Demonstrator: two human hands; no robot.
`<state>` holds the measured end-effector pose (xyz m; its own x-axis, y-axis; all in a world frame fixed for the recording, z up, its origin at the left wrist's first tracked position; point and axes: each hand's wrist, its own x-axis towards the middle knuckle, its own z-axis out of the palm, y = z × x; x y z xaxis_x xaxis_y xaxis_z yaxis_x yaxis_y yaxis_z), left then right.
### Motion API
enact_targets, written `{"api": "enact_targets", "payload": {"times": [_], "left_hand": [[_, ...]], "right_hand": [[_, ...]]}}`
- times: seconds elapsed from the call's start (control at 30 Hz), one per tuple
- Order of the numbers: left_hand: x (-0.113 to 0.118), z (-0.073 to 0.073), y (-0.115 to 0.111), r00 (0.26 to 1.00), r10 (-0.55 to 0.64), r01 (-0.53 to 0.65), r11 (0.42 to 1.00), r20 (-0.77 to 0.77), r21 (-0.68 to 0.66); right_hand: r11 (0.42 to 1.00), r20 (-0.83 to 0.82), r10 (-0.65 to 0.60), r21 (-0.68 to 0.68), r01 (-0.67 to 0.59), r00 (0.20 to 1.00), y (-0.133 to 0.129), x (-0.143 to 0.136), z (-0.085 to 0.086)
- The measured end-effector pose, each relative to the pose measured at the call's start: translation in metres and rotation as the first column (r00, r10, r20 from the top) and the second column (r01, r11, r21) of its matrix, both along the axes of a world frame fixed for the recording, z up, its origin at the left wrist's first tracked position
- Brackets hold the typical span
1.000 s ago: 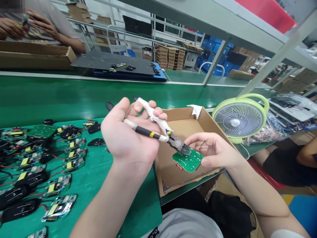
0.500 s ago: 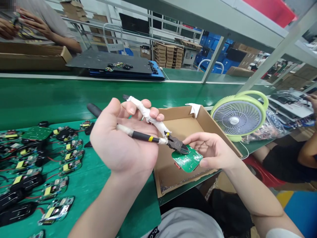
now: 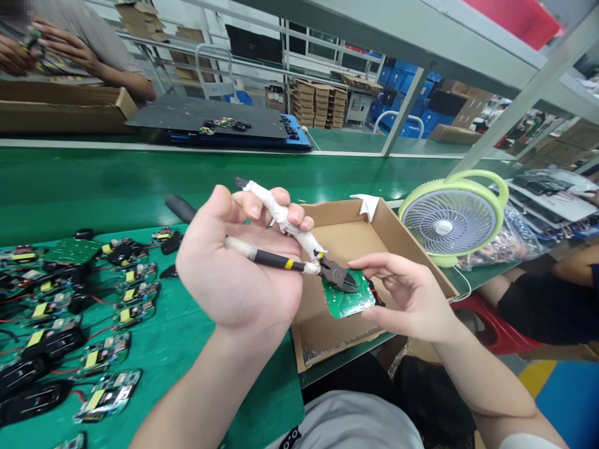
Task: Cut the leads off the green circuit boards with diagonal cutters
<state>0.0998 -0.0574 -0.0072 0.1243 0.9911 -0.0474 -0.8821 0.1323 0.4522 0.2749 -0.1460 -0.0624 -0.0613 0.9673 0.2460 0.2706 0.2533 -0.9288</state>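
My left hand [image 3: 248, 268] is palm up, its fingers curled around a pair of cutting pliers [image 3: 337, 275] with black handles wrapped in white tape. The jaws point right and lie against the face of a green circuit board [image 3: 344, 304]. My right hand [image 3: 407, 296] pinches that board at its right edge between thumb and fingers. Something dark and red shows at the board's right side, partly hidden by the fingers. Beneath both hands stands a shallow cardboard box [image 3: 412, 259], with small dark clippings along its near edge.
On the green mat [image 3: 187, 386] to the left lie several circuit boards with black casings [image 3: 37, 399] and red wires. A green fan [image 3: 452, 218] stands right of the box. Across the bench a co-worker's hands [image 3: 65, 47] hold something dark. A metal post [image 3: 407, 109] rises behind.
The board has turned in my right hand and shifted slightly left, with its dark and red part now at the right. My left hand and the pliers have moved slightly right.
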Motion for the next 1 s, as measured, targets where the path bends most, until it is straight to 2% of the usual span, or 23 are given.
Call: {"api": "enact_targets", "payload": {"times": [0.23,0.4,0.67,0.87,1.0], "left_hand": [[0.002,-0.002,0.001,1.0,0.0,0.0,1.0,-0.005,0.0],[0.006,-0.006,0.003,1.0,0.022,-0.022,1.0,0.002,0.003],[0.013,-0.016,0.012,0.999,0.022,-0.021,0.999,0.037,-0.037],[0.011,-0.019,0.021,0.997,0.03,-0.022,0.993,0.064,-0.119],[0.012,-0.022,0.025,0.997,0.046,-0.04,0.993,0.056,-0.107]], "right_hand": [[0.985,0.199,-0.137,0.127,0.113,0.97,-0.006,-0.002,0.0],[0.967,0.278,-0.222,0.187,0.174,0.935,-0.008,-0.008,0.001],[0.927,0.245,-0.309,0.294,0.233,0.919,-0.003,-0.017,-0.003],[0.87,0.272,-0.39,0.421,0.256,0.88,0.001,-0.027,-0.009],[0.846,0.257,-0.421,0.458,0.273,0.87,0.003,-0.029,-0.012]]}}
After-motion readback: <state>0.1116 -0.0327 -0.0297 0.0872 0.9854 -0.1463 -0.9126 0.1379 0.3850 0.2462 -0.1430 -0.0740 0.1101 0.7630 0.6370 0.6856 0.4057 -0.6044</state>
